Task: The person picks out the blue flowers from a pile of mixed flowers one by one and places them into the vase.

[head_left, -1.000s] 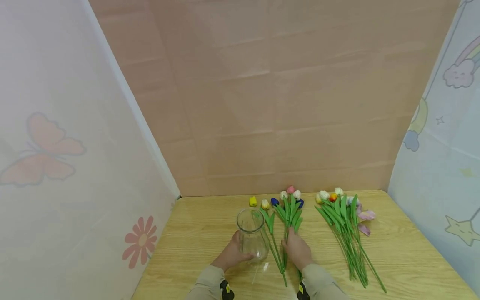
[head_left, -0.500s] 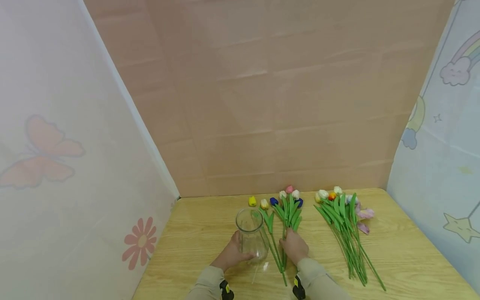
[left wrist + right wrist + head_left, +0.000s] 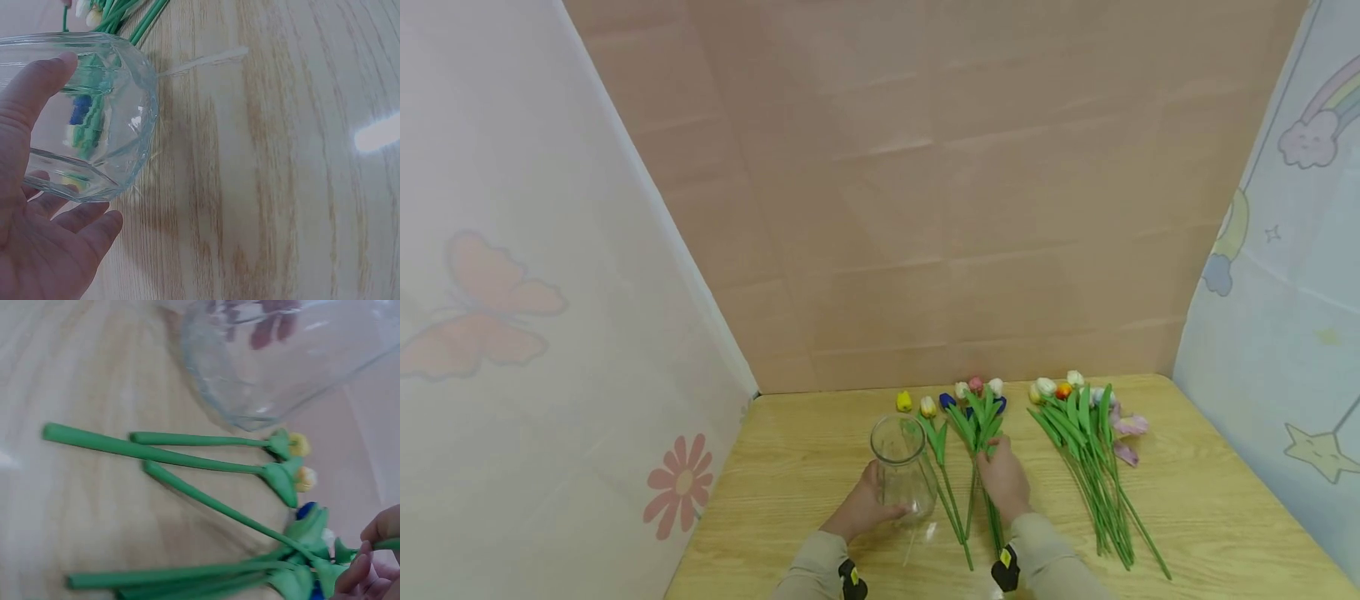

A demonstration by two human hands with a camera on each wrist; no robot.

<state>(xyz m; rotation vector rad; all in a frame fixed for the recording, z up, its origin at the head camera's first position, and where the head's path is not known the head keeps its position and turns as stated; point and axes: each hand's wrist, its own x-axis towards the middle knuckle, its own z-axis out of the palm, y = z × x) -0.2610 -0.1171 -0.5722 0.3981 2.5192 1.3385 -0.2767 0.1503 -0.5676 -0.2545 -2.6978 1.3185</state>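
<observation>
My left hand (image 3: 861, 507) grips a clear glass vase (image 3: 917, 492) round its lower left side, thumb in front. In the left wrist view the thumb and curled fingers lie on the glass (image 3: 134, 119), and green and blue show through it. To the right, my right hand (image 3: 1006, 485) is at the leaves of the middle bunch of tulips (image 3: 973, 425), with pink, white and blue heads. The right wrist view shows its thumb and fingertips pinching a green tulip stem (image 3: 387, 543); that tulip's head is hidden. Other stems lie beside the hand.
A yellow tulip (image 3: 904, 402) and a pale yellow tulip (image 3: 928, 407) lie between vase and middle bunch. Farther right lies a larger bunch of tulips (image 3: 1086, 433) with a lilac flower (image 3: 1129, 427). Wood-grain table (image 3: 805, 450); a brown backdrop (image 3: 880, 250) stands behind.
My right hand has moved up and right along the middle bunch towards its leaves. The pink and white heads there have shifted slightly. My left hand and the vase stay in place.
</observation>
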